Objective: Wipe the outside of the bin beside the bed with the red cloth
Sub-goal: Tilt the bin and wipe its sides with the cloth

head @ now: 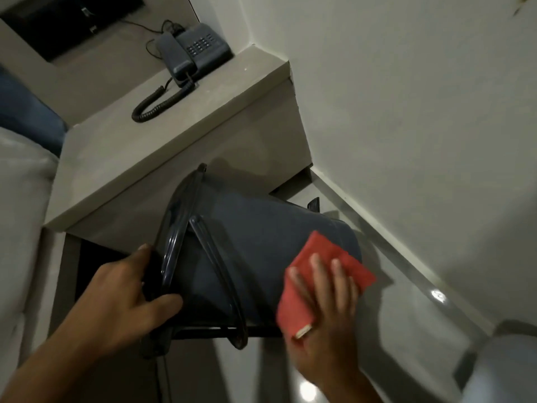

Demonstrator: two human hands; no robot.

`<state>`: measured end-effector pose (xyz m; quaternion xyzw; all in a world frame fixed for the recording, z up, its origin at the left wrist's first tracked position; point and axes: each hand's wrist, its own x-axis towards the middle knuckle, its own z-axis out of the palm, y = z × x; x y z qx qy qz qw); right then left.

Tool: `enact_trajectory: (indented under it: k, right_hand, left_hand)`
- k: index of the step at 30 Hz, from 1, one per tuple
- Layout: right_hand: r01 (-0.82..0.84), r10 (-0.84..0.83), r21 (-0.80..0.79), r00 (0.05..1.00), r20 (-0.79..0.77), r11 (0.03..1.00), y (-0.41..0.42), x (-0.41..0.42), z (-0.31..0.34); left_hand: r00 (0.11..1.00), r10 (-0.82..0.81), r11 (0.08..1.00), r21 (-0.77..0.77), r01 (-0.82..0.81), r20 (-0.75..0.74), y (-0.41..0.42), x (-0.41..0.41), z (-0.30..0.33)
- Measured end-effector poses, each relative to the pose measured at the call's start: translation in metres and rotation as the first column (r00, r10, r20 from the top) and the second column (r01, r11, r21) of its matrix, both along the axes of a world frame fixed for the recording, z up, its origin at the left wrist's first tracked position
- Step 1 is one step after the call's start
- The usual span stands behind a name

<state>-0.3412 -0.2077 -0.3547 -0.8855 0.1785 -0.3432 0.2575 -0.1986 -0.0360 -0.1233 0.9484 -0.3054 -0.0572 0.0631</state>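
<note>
— What is at the left side of the view?

— There is the edge of a pale grey bed (20,199) with a dark blue cushion (26,112) above it. Just beside it stands a grey, box-shaped bedside table (162,135). On its top sits a dark grey desk telephone (194,50) with a coiled black cord (158,103).

— And the left hand?

— The left hand (122,301) is closed around the rim of the dark blue-grey round plastic bin (261,237). The thumb lies on the outer side of the rim and the fingers go over the edge, toward the inside. I cannot see their tips.

— How does the bin lie?

— It is tilted far over, almost on its side, in front of the bedside table. Its open mouth points to the left and toward the person; its bottom points to the right, toward the white wall (406,112). A thin dark handle (220,274) crosses the side of the bin.

— Where is the cloth?

— The red, square cloth (319,274) lies flat on the outer wall of the bin, close to the bottom end. The right hand (328,312) presses it there with open, spread fingers; it does not clench it. A ring (303,331) is on one finger. So the cloth is between the palm and the bin, well apart from the left hand at the rim.

— And at the right?

— Only the glossy grey floor (406,301) under the wall.
</note>
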Motion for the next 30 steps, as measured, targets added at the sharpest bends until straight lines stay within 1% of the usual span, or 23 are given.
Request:
enact_trajectory:
  k: [1, 3, 4, 5, 6, 7, 9, 10, 12, 14, 15, 16, 18, 19, 20, 21, 23, 25, 26, 27, 28, 29, 30]
  right_hand:
    - [0.09, -0.086, 0.121, 0.996, -0.035, 0.989, -0.01, 0.005, 0.008]
    - [0.241, -0.209, 0.303, 0.969, -0.134, 0.922, -0.039, 0.029, 0.037]
    - [0.288, -0.216, 0.365, 0.95, -0.227, 0.885, -0.052, 0.045, 0.055]
    - [0.287, -0.168, 0.408, 0.938, -0.303, 0.867, -0.06, 0.063, 0.074]
    - [0.224, -0.082, 0.44, 0.945, -0.317, 0.87, -0.062, 0.08, 0.093]
    - [0.114, 0.013, 0.474, 0.966, -0.258, 0.873, -0.057, 0.095, 0.111]
    - [-0.137, 0.182, 0.519, 0.983, -0.037, 0.844, -0.031, 0.116, 0.137]
    - [-0.24, 0.228, 0.491, 0.97, 0.086, 0.837, -0.016, 0.118, 0.144]
    - [-0.403, 0.329, 0.308, 0.906, 0.266, 0.862, -0.004, 0.107, 0.133]
    - [-0.484, 0.442, 0.096, 0.85, 0.288, 0.87, -0.018, 0.085, 0.088]
    - [-0.466, 0.439, 0.065, 0.865, 0.241, 0.882, -0.03, 0.07, 0.064]
    - [-0.393, 0.37, 0.121, 0.912, 0.18, 0.911, -0.042, 0.055, 0.044]
    - [-0.102, 0.114, 0.329, 0.993, -0.016, 0.939, -0.067, 0.043, 0.023]
    - [0.039, 0.011, 0.383, 0.992, -0.128, 0.923, -0.08, 0.048, 0.024]
    - [0.121, -0.022, 0.417, 0.972, -0.235, 0.901, -0.09, 0.06, 0.033]
    - [0.154, 0.002, 0.449, 0.945, -0.328, 0.88, -0.099, 0.078, 0.046]
    - [0.108, 0.122, 0.493, 0.903, -0.413, 0.863, -0.098, 0.116, 0.083]
    - [0.01, 0.18, 0.495, 0.925, -0.335, 0.869, -0.074, 0.138, 0.112]
    - [-0.06, 0.185, 0.459, 0.955, -0.232, 0.887, -0.056, 0.138, 0.12]
    - [-0.137, 0.185, 0.412, 0.979, -0.081, 0.901, -0.035, 0.13, 0.124]
    - [-0.234, 0.22, 0.346, 0.972, 0.08, 0.908, -0.016, 0.115, 0.121]
    - [-0.338, 0.296, 0.241, 0.935, 0.193, 0.91, 0.0, 0.096, 0.11]
    - [-0.398, 0.364, 0.108, 0.899, 0.244, 0.911, 0.009, 0.076, 0.09]
  left_hand:
    - [1.0, 0.008, 1.0, -0.025, -0.008, 0.0, 0.002, -0.004, -0.001]
    - [1.0, 0.028, 0.997, -0.072, -0.028, -0.009, 0.005, -0.009, -0.003]
    - [0.999, 0.036, 0.995, -0.088, -0.037, -0.013, 0.005, -0.01, -0.003]
    - [0.999, 0.038, 0.995, -0.091, -0.038, -0.008, 0.004, -0.011, -0.003]
    - [0.999, 0.033, 0.996, -0.079, -0.033, 0.003, 0.002, -0.012, -0.003]
    - [1.0, 0.015, 0.998, -0.063, -0.014, 0.023, 0.0, -0.012, -0.003]
    - [0.997, -0.028, 1.0, -0.01, 0.029, 0.076, -0.002, -0.012, -0.002]
    - [0.997, -0.033, 0.999, 0.022, 0.031, 0.075, -0.003, -0.013, -0.001]
    - [0.999, 0.001, 0.999, 0.042, -0.003, 0.04, 0.0, -0.013, -0.001]
    - [0.999, 0.033, 0.999, -0.014, -0.033, 0.001, 0.005, -0.014, 0.001]
    - [0.999, 0.036, 0.999, -0.036, -0.036, -0.015, 0.009, -0.015, 0.0]
    - [0.999, 0.039, 0.998, -0.049, -0.04, -0.025, 0.011, -0.015, -0.001]
    - [0.996, 0.088, 0.993, -0.074, -0.09, -0.036, 0.011, -0.015, -0.005]
    - [0.994, 0.104, 0.991, -0.084, -0.107, -0.035, 0.009, -0.015, -0.006]
    - [0.994, 0.108, 0.989, -0.095, -0.111, -0.03, 0.007, -0.017, -0.005]
    - [0.994, 0.108, 0.989, -0.102, -0.11, -0.029, 0.005, -0.019, -0.004]
    - [0.995, 0.1, 0.991, -0.087, -0.102, -0.029, 0.001, -0.021, 0.0]
    - [0.996, 0.09, 0.994, -0.067, -0.091, -0.018, 0.001, -0.02, 0.001]
    - [0.996, 0.091, 0.994, -0.064, -0.092, -0.016, 0.002, -0.019, 0.001]
    - [0.996, 0.088, 0.995, -0.055, -0.088, -0.017, 0.004, -0.018, 0.002]
    - [0.997, 0.081, 0.996, -0.038, -0.081, -0.02, 0.005, -0.017, 0.002]
    - [0.997, 0.072, 0.997, -0.016, -0.073, -0.028, 0.007, -0.016, 0.002]
    - [0.997, 0.068, 0.998, 0.006, -0.068, -0.032, 0.008, -0.014, 0.001]
